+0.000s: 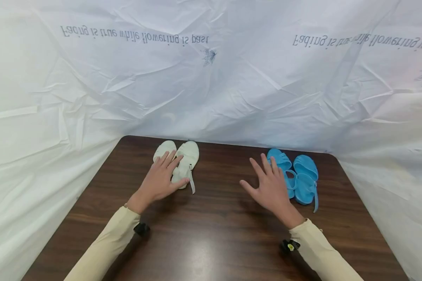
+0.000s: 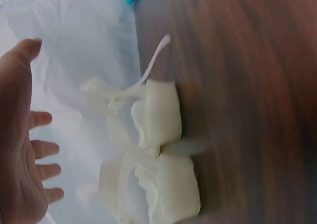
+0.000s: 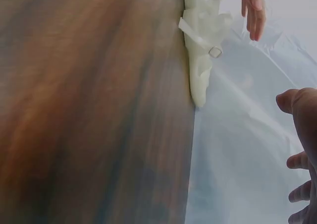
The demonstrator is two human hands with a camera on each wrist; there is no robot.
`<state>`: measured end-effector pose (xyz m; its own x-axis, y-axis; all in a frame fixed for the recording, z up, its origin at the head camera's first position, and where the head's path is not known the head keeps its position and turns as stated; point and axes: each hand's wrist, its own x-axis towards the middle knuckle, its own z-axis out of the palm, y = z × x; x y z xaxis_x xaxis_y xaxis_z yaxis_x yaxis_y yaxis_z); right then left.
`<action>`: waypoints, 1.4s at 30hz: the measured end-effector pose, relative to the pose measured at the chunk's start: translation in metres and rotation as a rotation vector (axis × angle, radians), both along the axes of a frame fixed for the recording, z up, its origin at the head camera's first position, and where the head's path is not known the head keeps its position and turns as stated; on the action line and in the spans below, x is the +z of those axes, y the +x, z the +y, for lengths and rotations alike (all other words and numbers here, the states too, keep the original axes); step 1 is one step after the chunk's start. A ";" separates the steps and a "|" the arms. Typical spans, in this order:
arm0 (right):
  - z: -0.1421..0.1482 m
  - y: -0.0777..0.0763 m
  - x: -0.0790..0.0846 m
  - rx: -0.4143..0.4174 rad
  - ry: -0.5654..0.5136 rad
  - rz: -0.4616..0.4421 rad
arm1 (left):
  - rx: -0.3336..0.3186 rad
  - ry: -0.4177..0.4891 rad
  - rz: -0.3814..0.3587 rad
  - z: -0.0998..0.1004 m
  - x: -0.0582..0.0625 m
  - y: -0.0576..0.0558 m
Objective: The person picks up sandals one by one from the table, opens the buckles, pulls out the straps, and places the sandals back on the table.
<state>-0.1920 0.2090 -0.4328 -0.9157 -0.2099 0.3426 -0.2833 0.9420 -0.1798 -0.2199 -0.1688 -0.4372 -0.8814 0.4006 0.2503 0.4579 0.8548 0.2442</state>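
A pair of white sandals (image 1: 189, 154) lies at the back left of the table, toes toward the back. Over them hovers my left hand (image 1: 159, 180), fingers spread and holding nothing; it hides part of the left sandal. In the left wrist view the heels of the white sandals (image 2: 166, 115) face the camera, one strap sticking out. At the back right lies a pair of blue sandals (image 1: 305, 177) with a loose ankle strap. My right hand (image 1: 270, 186) is just left of them, fingers spread and nothing held, overlapping the left blue sandal in the head view.
Both pairs stand on a dark brown wooden table (image 1: 211, 218) with rounded back corners. A white sheet (image 1: 211, 97) printed with lettering hangs behind the table and along both sides. Dark wrist devices (image 1: 142, 229) sit under both sleeves.
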 end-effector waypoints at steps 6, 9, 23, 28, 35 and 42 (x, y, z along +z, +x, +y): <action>-0.023 -0.018 0.007 0.039 -0.010 -0.014 | -0.074 0.098 -0.103 -0.014 0.010 -0.012; -0.037 -0.027 0.008 0.067 -0.036 -0.015 | -0.093 0.081 -0.114 -0.019 0.014 -0.021; -0.105 -0.056 -0.008 0.208 -0.202 -0.054 | -0.144 0.050 -0.149 -0.033 0.007 -0.064; -0.127 -0.063 -0.019 0.206 -0.238 -0.096 | -0.139 0.057 -0.179 -0.036 0.000 -0.072; -0.153 -0.070 -0.034 0.219 -0.329 -0.126 | -0.142 0.055 -0.211 -0.036 -0.006 -0.077; -0.171 -0.074 -0.040 0.221 -0.394 -0.204 | -0.182 0.033 -0.186 -0.032 -0.011 -0.079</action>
